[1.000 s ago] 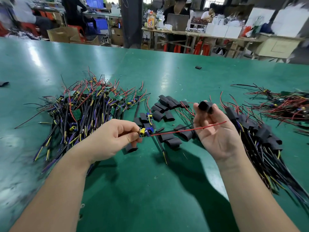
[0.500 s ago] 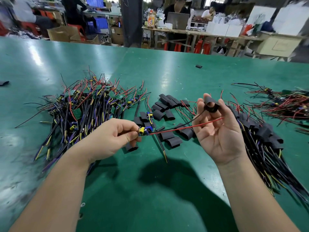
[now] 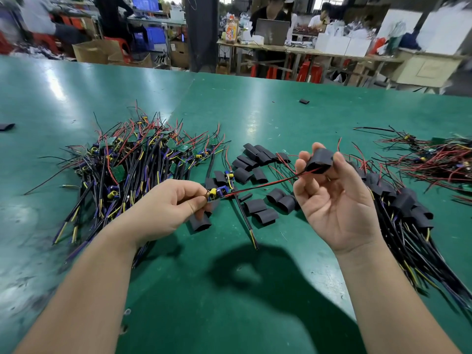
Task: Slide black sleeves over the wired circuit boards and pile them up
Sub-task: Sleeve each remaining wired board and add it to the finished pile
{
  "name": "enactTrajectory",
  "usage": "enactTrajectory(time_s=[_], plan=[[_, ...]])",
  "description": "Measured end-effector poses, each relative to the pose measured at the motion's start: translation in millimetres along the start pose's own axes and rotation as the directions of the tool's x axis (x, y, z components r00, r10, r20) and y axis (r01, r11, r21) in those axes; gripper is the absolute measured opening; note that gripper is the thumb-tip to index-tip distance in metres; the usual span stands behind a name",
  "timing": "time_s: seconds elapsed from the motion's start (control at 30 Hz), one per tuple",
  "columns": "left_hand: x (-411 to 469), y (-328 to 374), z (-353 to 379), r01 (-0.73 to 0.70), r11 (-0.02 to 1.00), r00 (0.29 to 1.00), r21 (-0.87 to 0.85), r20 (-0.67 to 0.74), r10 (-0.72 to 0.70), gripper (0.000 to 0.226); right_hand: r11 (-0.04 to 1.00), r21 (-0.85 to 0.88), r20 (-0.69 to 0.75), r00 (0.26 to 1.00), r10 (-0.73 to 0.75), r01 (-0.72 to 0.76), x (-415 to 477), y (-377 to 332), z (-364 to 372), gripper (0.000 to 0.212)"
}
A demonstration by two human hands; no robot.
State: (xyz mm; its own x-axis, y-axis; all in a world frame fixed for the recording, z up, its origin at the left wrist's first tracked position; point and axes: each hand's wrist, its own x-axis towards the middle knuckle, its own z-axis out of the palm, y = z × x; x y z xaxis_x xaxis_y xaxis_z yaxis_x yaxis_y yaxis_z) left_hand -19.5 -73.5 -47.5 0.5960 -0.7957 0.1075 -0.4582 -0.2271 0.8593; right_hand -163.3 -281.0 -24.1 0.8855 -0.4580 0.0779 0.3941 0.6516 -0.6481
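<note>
While your left hand (image 3: 163,208) pinches one small circuit board (image 3: 217,194) between thumb and forefinger, knuckles up and the other fingers curled under, the board hangs just above the green table (image 3: 255,290) with its yellow and blue parts showing. Its red and black leads (image 3: 265,184) stretch rightward and upward to the black sleeve (image 3: 319,160) in your right hand (image 3: 334,200). That hand is raised with the palm toward you. The sleeve is gripped at the fingertips, the thumb on its right side and the fingers on its left, with the lower fingers loosely bent. The leads meet the sleeve's lower edge; whether their tips are inside it cannot be made out. The board itself sits well outside the sleeve. Under and between your hands lie the loose sleeves (image 3: 258,208), flattened and scattered, some overlapping, with a further cluster (image 3: 255,159) just behind. One black cable (image 3: 245,218) with a yellow tip lies among them. To your left lies the heap of bare boards (image 3: 127,169), with green boards and dark wires in a tangle. To your right, behind your wrist, lies the pile of sleeved boards (image 3: 403,208), their wires trailing toward you. Farther right sits a looser tangle of red wires (image 3: 439,162).
</note>
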Motion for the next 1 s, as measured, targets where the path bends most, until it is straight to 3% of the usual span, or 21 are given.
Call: enactTrajectory(time_s=[0.17,0.37,0.67,0.83,1.0], plan=[[1,2,3,0.034,0.999,0.998,-0.026,-0.049,-0.035,0.035,0.991,-0.122,-0.002,0.998,-0.060,0.059,5,9,-4,0.033],[3,8,22,0.046,0.998,0.998,-0.052,-0.043,-0.048,0.029,0.962,-0.270,-0.072,0.997,0.027,-0.045,5,45,1,0.029],[5,4,33,-0.044,0.999,0.983,0.029,-0.175,0.048,0.022,0.947,-0.309,-0.145,0.989,0.041,-0.085,3,54,5,0.033],[3,4,41,-0.108,0.975,0.965,0.195,-0.214,0.150,0.021,0.917,-0.394,-0.190,0.982,-0.015,-0.062,1,56,7,0.016],[2,7,41,-0.188,0.920,0.943,0.344,-0.198,0.267,0.019,0.885,-0.464,-0.189,0.980,-0.054,-0.041,0,55,6,0.013]])
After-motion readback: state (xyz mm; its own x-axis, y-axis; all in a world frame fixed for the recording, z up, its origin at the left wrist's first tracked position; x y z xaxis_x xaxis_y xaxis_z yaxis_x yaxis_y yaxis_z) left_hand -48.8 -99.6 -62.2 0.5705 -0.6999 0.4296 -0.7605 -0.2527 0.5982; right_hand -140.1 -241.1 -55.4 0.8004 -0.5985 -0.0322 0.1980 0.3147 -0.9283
